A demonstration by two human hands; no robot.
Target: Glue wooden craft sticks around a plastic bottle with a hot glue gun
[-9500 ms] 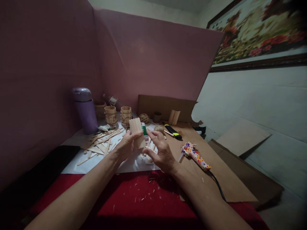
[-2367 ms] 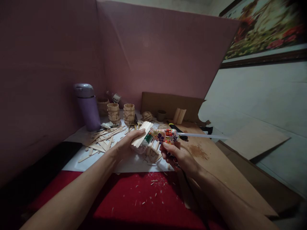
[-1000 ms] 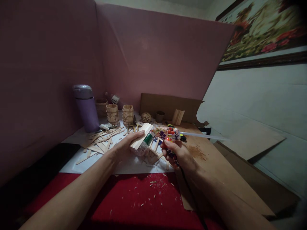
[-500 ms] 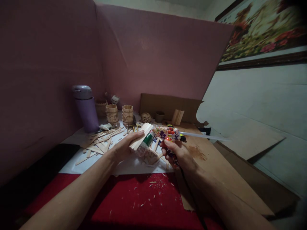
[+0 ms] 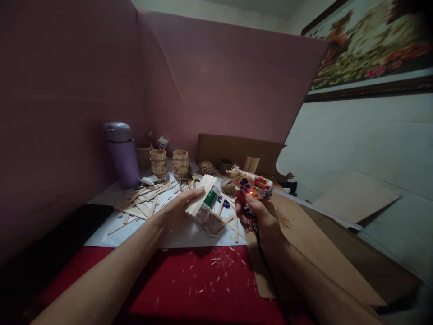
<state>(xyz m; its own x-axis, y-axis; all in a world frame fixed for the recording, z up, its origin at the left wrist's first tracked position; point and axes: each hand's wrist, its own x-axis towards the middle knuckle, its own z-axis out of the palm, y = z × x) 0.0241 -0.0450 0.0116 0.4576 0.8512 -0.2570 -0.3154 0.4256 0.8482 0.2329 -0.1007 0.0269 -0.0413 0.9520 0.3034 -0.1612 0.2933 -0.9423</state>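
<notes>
Glue gun (image 5: pixel 245 179) has swung right and tipped upward since the frame half a second ago; its nozzle, then at the stick panel's edge, is now well apart from it. We have the stick panel (image 5: pixel 202 195) up front in the left hand (image 5: pixel 179 206), fingers clamped on it, thumb on top. Right hand (image 5: pixel 264 220) has its fingers wrapped around the gun's handle, red light on near the thumb.

Just beside the panel we see one clear bottle (image 5: pixel 209 202) with a green label; we can't tell if the left fingers also grip it, or what's inside.

Containers, counted: two stick-and-twine cups (image 5: pixel 158 162) upright side by side, one similar container (image 5: pixel 144 155) partly hidden behind, one small brown pot (image 5: pixel 225 166), one purple flask (image 5: pixel 123 158) with its lid on, one white-labelled bottle (image 5: pixel 163 142) tilted at the back. Contents: we can't see any.

Other counts on the tabletop (image 5: pixel 162 275): two twine balls (image 5: pixel 205 167), one pair of scissors (image 5: pixel 189 183), one blue object (image 5: pixel 223 202), one second panel (image 5: pixel 251 163) upright behind the gun. Loose sticks (image 5: pixel 142 205) overlap too much for us to count.
</notes>
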